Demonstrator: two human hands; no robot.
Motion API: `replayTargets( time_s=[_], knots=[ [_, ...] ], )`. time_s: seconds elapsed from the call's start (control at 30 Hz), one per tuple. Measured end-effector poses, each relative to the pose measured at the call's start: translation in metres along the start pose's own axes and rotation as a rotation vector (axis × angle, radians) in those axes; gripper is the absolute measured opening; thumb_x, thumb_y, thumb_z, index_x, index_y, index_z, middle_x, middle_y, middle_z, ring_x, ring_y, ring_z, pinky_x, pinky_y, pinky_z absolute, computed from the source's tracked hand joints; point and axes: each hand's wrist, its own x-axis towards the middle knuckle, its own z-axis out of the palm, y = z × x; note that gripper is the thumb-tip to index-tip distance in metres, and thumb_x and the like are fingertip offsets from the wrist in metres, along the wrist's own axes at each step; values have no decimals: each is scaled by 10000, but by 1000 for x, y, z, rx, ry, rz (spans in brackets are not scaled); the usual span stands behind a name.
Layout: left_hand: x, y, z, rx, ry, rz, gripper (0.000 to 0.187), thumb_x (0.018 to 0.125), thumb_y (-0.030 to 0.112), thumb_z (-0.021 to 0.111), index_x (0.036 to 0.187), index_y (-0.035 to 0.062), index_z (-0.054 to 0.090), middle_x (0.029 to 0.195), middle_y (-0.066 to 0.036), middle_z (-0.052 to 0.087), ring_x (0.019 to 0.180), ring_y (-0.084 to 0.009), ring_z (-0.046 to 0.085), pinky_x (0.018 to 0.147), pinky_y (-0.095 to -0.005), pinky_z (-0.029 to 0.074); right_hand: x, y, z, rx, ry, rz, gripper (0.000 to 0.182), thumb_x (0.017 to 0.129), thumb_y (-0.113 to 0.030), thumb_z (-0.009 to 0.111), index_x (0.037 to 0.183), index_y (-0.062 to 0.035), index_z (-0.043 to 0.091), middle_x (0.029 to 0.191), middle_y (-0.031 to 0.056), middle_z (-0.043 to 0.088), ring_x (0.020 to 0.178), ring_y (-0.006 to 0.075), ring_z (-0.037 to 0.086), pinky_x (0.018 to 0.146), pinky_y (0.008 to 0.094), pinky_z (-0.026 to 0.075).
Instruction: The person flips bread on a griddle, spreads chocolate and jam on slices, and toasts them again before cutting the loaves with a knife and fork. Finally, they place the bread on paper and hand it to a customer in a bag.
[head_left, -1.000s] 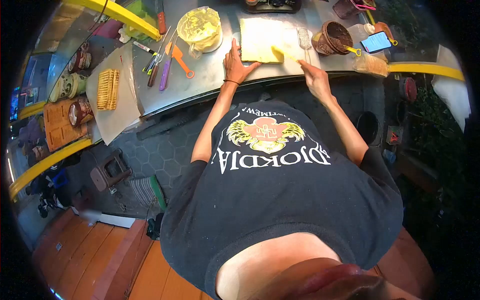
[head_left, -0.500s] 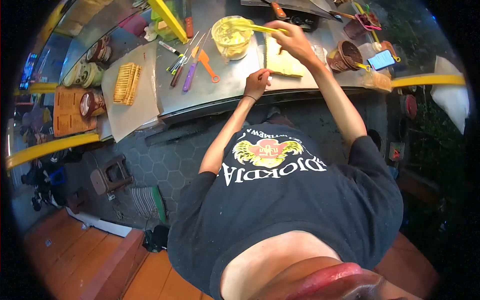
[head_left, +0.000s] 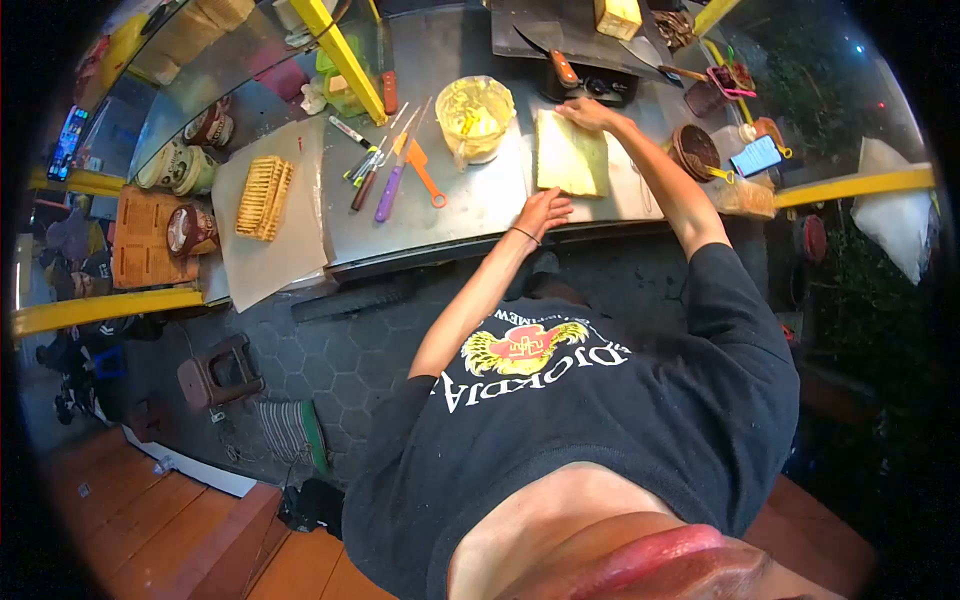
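A flat slab of bread [head_left: 572, 155] with a pale yellow top lies on the metal counter in front of me. My right hand [head_left: 590, 115] rests at its far edge, fingers stretched along it. Close to the near edge is my left hand [head_left: 543, 211], its fingers extended toward the slab's near left corner; whether they touch it is hard to tell. Left of the bread stands a clear tub [head_left: 476, 110] of pale yellow spread, with a bright yellow piece inside it. An orange spatula [head_left: 423, 170] and a purple-handled knife [head_left: 392, 185] lie farther left.
Layered bread [head_left: 264, 198] sits on brown paper [head_left: 305, 215] at left. Behind the slab, a knife with a wooden handle [head_left: 565, 70] lies by a black appliance [head_left: 600, 90]. A brown tub [head_left: 693, 150] and a phone [head_left: 755, 156] stand at right. Yellow rails [head_left: 850, 188] frame the counter.
My right hand has let go of the yellow-handled utensil and come to the bread's far edge. My left hand has uncurled its fingers. The bread now lies differently angled in view.
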Motion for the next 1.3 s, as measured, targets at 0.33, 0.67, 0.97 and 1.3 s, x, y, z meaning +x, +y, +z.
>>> replayTargets(
  time_s=[0.33, 0.67, 0.97, 1.3],
  knots=[
    [-19, -22, -8, -433, -137, -151, 1019, 816, 736, 543, 1422, -59, 343, 1485, -210, 367, 1405, -299, 315, 1127, -437, 277, -76, -41, -28, 30, -5, -284, 485, 893, -476, 628, 1044, -15, 619, 1094, 156, 624, 1018, 254, 583, 881, 386, 457],
    [-43, 24, 5, -564, -378, -85, 961, 836, 708, 532, 1405, -45, 354, 1457, -216, 391, 1390, -336, 336, 1145, -496, 262, -141, -101, -93, 184, 256, -367, 389, 801, -308, 780, 984, -4, 620, 886, 114, 663, 853, 174, 621, 742, 339, 494],
    [7, 214, 93, 39, -24, 509, 585, 1008, 415, 455, 1388, -25, 395, 1269, -247, 566, 1206, -298, 553, 1010, -406, 436, -36, -135, -303, 182, 483, -536, 323, 855, -332, 726, 941, -27, 661, 761, -19, 626, 696, 58, 560, 600, 254, 468],
    [23, 102, 60, 685, 232, 384, 326, 1012, 293, 493, 945, -6, 604, 567, -71, 581, 482, -93, 536, 443, -211, 365, 141, -71, -244, -544, 462, -522, 629, 862, -628, 550, 1142, -70, 626, 1137, 179, 610, 1104, 358, 565, 922, 476, 457]
  ],
)
